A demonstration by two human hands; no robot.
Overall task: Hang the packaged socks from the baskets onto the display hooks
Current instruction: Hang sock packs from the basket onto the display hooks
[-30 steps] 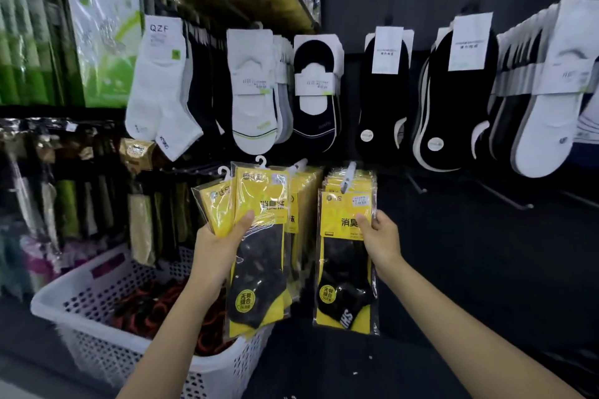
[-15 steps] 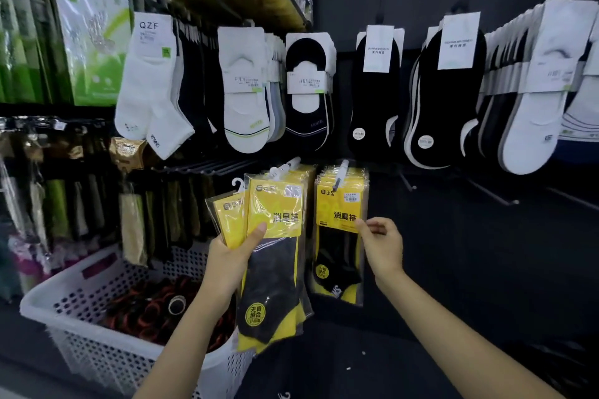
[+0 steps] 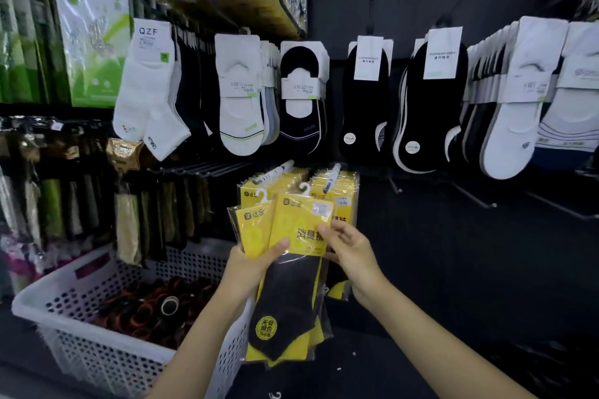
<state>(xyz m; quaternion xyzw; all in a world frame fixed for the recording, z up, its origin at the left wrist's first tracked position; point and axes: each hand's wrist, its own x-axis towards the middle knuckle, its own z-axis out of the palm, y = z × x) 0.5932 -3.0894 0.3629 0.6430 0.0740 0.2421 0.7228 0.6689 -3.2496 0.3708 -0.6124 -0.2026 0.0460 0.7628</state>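
Both hands are busy with one bundle of packaged socks [image 3: 288, 298], held up in front of the display, low and just before the hooks; the left hand [image 3: 256, 264] grips the bundle at its yellow cards, thumb laid across the front, the other fingers hidden behind; the right hand [image 3: 351, 249] has its fingers curled onto the right edge of the front pack [image 3: 301, 223], pinching it as far as I can judge, though the thumb is out of sight; at least two or three packs are fanned in the bundle.

Each pack's white plastic hanger [image 3: 304, 188] stands free above its card; none is on a hook yet. Just behind, the left hook [image 3: 275, 172] and the right hook [image 3: 332, 175] both carry stacks of the same yellow packs [image 3: 345, 194], so part of the job looks done; the packs in hand are what is plainly left, and the front pack seems next, being nearest the right hook. Further right some bare hooks [image 3: 473, 196] jut from the dark panel; whether they are meant for this stock I cannot tell.

At lower left the white perforated basket [image 3: 97, 343] holds dark and reddish items [image 3: 146, 308]; too blurred to say if they are socks, so how much remains there is unclear.
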